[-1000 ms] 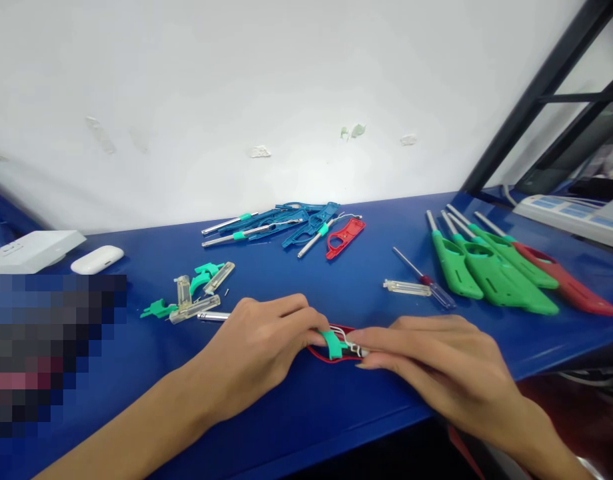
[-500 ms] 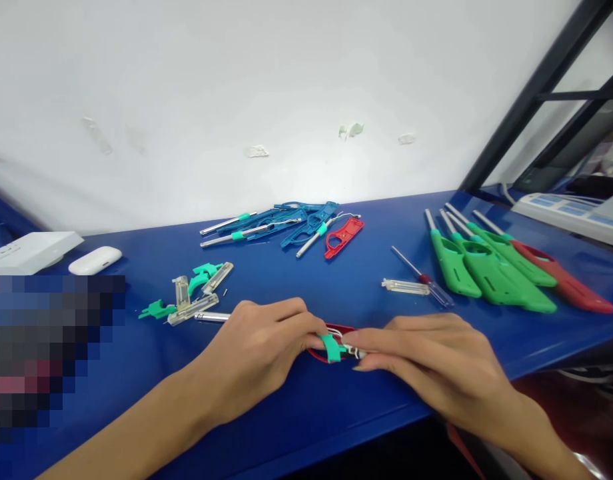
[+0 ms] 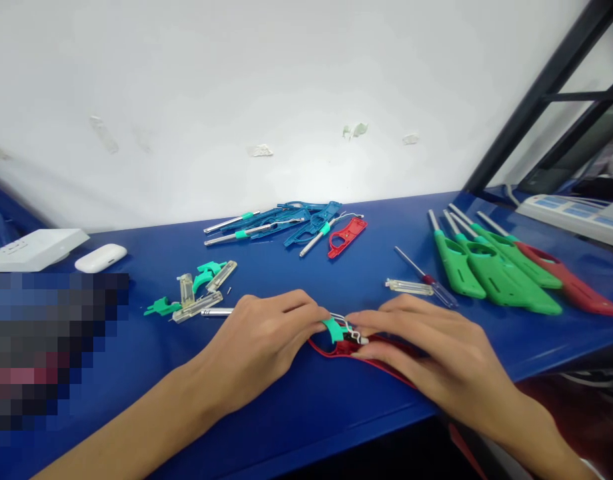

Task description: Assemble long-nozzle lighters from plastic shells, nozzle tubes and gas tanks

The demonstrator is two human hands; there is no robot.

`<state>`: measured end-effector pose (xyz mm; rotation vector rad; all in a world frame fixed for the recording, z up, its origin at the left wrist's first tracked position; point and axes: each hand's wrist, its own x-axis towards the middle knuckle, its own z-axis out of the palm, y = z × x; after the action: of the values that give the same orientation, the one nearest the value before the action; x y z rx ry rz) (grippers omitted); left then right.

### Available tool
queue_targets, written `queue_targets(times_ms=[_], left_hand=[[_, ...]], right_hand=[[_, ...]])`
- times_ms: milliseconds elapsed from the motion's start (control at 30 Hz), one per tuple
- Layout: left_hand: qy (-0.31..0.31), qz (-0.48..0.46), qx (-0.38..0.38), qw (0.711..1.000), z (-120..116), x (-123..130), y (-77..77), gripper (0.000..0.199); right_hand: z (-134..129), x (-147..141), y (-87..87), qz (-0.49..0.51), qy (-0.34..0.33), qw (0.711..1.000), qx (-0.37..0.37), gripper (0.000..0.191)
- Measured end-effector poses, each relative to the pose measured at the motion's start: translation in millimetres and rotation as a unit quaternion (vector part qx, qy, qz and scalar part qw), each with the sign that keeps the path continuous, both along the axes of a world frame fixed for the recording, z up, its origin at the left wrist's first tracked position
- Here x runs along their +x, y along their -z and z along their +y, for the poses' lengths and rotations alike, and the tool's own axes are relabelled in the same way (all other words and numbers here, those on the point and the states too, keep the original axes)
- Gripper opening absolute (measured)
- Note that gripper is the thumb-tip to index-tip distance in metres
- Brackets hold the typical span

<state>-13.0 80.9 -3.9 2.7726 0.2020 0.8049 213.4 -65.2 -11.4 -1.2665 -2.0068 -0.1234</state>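
A red lighter shell half (image 3: 331, 351) lies under both my hands, near the front of the desk. My left hand (image 3: 271, 340) pinches a teal trigger (image 3: 333, 331) at the shell's finger hole. Beside the trigger sits a small black igniter (image 3: 353, 338) with white wires, over the red shell. My right hand (image 3: 436, 353) has its thumb and forefinger on either side of the igniter, gripping the shell; its other fingers are partly hidden. From behind my left hand a metal lighter tube (image 3: 217, 312) sticks out to the left.
Clear fuel tanks (image 3: 199, 307) and teal triggers (image 3: 161, 307) lie to the left. Blue shell halves (image 3: 314, 223), metal tubes and a red shell half (image 3: 347, 237) lie at the back. To the right are a screwdriver (image 3: 426, 278), another tank (image 3: 409, 287) and several lighters (image 3: 506, 273).
The trigger and igniter have tilted and now sit over the red shell, more of which shows. My right fingers have spread from the igniter's end to the shell's sides.
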Motion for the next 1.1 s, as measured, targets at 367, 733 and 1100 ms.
queue_targets(times_ms=[367, 733, 1100], left_hand=[[-0.008, 0.024, 0.006, 1.0, -2.4, -0.6, -3.9, 0.021], [-0.011, 0.015, -0.022, 1.0, -3.5, 1.4, -2.8, 0.017], [0.0, 0.015, -0.003, 1.0, -1.9, -0.5, -2.0, 0.016]], right_hand=[[-0.2, 1.8, 1.6, -0.002, -0.024, 1.0, -0.004, 0.032], [-1.7, 0.8, -0.2, -0.001, -0.028, 1.0, 0.008, 0.024], [-1.4, 2.6, -3.7, -0.04, -0.023, 0.999, 0.02, 0.02]])
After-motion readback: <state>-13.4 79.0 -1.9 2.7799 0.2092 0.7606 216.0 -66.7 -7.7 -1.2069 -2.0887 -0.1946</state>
